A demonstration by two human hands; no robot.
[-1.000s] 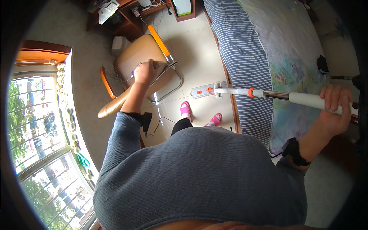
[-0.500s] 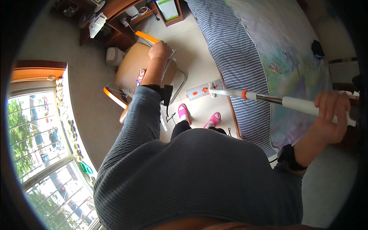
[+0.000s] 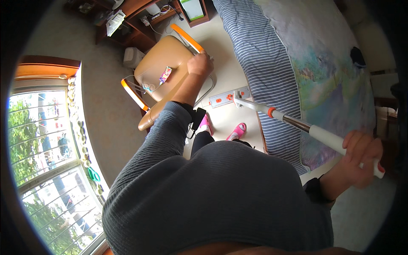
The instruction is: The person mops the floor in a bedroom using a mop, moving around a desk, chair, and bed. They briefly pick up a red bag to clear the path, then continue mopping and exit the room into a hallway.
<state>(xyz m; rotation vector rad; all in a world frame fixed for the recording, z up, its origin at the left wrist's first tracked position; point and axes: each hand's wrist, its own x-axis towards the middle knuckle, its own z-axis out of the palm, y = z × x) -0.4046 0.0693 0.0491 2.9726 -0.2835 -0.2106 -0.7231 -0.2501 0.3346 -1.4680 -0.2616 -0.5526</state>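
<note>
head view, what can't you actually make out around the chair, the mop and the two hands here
- Left hand: it rests on the tan chair, but its fingers are turned away, so the grip cannot be told.
- Mop: the handle's end is covered by the right hand.
- Mop head: only its top shows; the underside faces the floor.
- Small items on the chair seat: too small to identify.
- Desk: cut off by the dark fisheye rim.

Smooth tan leather-look chair [image 3: 163, 63], shiny metal mop pole [image 3: 297, 124]
</note>
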